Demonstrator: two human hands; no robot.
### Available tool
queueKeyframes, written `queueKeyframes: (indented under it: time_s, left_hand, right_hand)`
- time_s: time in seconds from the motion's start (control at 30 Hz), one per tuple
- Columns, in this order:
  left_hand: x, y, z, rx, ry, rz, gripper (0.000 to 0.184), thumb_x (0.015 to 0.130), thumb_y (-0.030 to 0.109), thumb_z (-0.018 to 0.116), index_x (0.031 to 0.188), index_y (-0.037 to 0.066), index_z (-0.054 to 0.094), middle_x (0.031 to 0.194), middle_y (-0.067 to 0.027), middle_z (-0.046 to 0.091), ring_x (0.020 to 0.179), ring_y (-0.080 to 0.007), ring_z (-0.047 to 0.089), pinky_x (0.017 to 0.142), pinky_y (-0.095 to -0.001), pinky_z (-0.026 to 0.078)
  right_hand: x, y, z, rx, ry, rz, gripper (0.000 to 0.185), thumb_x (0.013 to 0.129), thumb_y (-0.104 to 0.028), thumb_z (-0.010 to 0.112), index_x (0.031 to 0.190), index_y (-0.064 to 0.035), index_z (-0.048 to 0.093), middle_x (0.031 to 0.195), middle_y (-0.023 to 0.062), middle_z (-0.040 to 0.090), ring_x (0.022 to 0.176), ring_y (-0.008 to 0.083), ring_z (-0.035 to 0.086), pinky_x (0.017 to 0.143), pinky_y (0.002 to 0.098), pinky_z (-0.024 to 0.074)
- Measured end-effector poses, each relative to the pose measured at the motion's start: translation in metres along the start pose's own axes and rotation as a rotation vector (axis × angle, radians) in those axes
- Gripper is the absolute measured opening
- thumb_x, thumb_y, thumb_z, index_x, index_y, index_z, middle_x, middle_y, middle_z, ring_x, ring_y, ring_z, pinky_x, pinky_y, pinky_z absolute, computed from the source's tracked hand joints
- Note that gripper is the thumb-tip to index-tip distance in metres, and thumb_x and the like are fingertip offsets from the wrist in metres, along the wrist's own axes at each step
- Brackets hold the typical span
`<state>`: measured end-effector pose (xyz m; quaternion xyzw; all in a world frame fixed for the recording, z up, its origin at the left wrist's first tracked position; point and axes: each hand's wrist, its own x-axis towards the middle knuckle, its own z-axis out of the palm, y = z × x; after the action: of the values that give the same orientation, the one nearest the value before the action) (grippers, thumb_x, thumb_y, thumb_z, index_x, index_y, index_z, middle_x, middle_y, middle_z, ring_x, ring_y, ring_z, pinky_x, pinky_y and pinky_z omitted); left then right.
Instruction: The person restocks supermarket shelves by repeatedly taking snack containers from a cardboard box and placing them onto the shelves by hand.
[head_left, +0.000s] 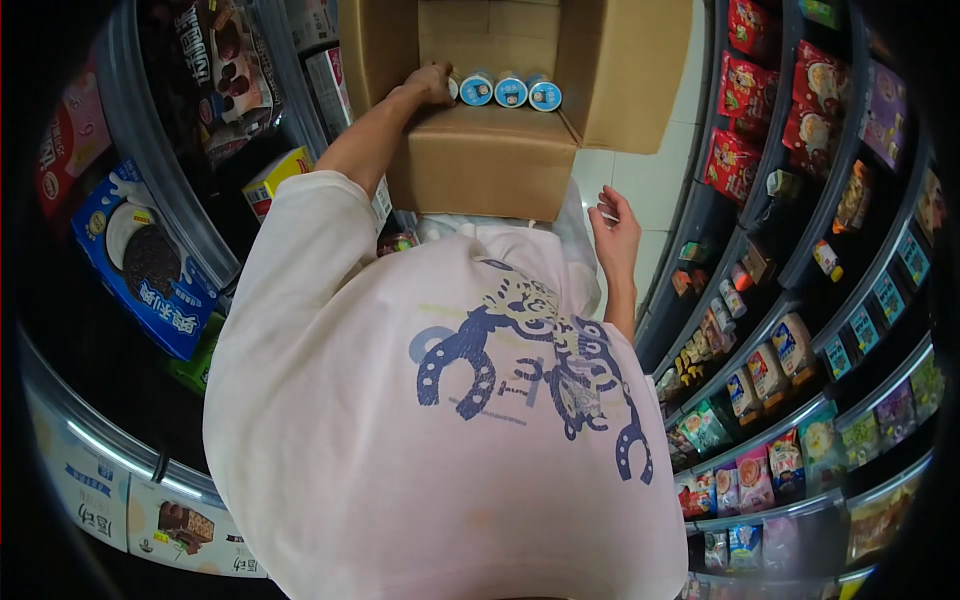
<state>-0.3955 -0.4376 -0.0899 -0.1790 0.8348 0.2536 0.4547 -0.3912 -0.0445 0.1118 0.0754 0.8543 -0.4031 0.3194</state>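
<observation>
An open cardboard box stands in front of me. Inside it, several round containers with blue-and-white lids, among them one at the middle and one at the right end, lie in a row with their lids facing me. My left hand reaches into the box, its fingers closed around the leftmost container, which is mostly hidden behind the hand. Outside the box, to its lower right, my right hand hangs with fingers loosely bent and apart, holding nothing.
Right of me, curved-looking shelves carry many snack bags, such as red packets. On the left are a blue cookie box, a brown snack bag and a yellow box. A box flap sticks out over the tiled floor.
</observation>
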Motion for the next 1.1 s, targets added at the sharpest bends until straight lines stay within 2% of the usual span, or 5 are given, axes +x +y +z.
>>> queueKeyframes:
  time_s: [0.33,0.63,0.9,1.0,1.1]
  left_hand:
    - [-0.013,0.0,-0.019,0.048,0.049,-0.035,0.072,0.069,0.031,0.074,0.132,0.007,0.049,0.131,-0.0197,0.052,0.123,-0.0315,0.049,0.102,-0.037,0.042]
    - [-0.143,0.034,-0.034,-0.436,0.833,0.112,0.051,0.079,0.024,0.066,0.124,0.003,0.055,0.12,-0.0193,0.059,0.111,-0.0321,0.057,0.095,-0.0385,0.046]
    - [-0.268,0.101,0.143,-0.966,1.587,-0.361,0.016,0.088,0.014,0.062,0.084,-0.001,0.059,0.079,-0.0041,0.062,0.071,-0.0107,0.053,0.067,-0.0253,0.045]
    - [-0.256,0.139,0.282,-0.91,1.515,-0.582,0.013,0.083,0.013,0.061,0.082,0.0,0.06,0.074,-0.012,0.063,0.068,-0.0232,0.06,0.067,-0.0352,0.048]
    - [-0.201,0.164,0.485,-0.916,0.714,-0.776,0.019,0.081,0.017,0.059,0.093,0.003,0.063,0.09,-0.0197,0.065,0.086,-0.0332,0.063,0.078,-0.0391,0.049]
  right_hand:
    - [0.007,0.005,-0.021,0.011,-0.027,-0.036,0.04,0.08,-0.012,0.068,0.119,-0.0042,0.06,0.109,0.0124,0.066,0.095,0.02,0.064,0.079,0.0314,0.0518]
    - [0.051,0.033,-0.073,-0.086,-0.242,-0.216,0.043,0.08,-0.015,0.068,0.12,-0.0034,0.059,0.107,0.0134,0.067,0.094,0.0206,0.065,0.075,0.0311,0.0511]
    - [0.111,0.101,-0.151,-0.366,-0.345,-0.316,0.048,0.078,-0.027,0.068,0.118,-0.0016,0.059,0.106,0.0174,0.066,0.094,0.0281,0.065,0.082,0.0375,0.0509]
    - [0.126,0.121,-0.169,-0.575,-0.415,-0.34,0.05,0.078,-0.031,0.067,0.117,-0.0014,0.06,0.107,0.019,0.065,0.096,0.0311,0.064,0.084,0.0392,0.0503]
    - [0.134,0.133,-0.181,-0.734,-0.479,-0.4,0.051,0.077,-0.033,0.067,0.116,-0.0016,0.06,0.107,0.0198,0.065,0.098,0.0338,0.063,0.085,0.0407,0.0497]
